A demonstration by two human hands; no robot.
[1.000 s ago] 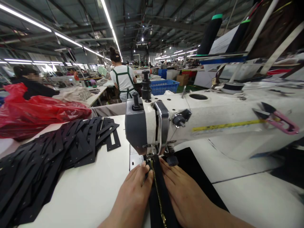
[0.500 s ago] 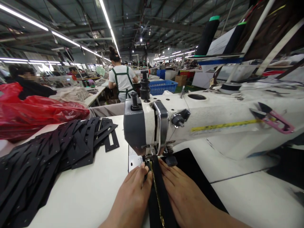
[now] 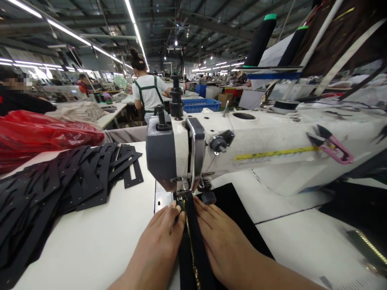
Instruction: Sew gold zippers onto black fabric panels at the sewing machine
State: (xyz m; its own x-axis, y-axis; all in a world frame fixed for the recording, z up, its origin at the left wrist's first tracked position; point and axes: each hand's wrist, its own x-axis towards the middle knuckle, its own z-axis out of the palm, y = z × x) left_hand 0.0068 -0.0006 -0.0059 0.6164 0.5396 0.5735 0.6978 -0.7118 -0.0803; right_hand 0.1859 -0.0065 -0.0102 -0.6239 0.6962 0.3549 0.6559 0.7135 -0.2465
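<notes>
Lying flat with fingers extended, the bare right hand (image 3: 223, 237) rests along the right edge of the black fabric strip (image 3: 195, 231) with gold metal zipper (image 3: 189, 233). The bare left hand (image 3: 160, 237) touches the left edge; whether it pinches cannot be determined. The strip's far end is located beneath the head of the grey-and-white sewing machine (image 3: 256, 135). Markings on the yellow tape measure strip (image 3: 275, 154) and white paper sheet (image 3: 275, 51) are illegible.
</notes>
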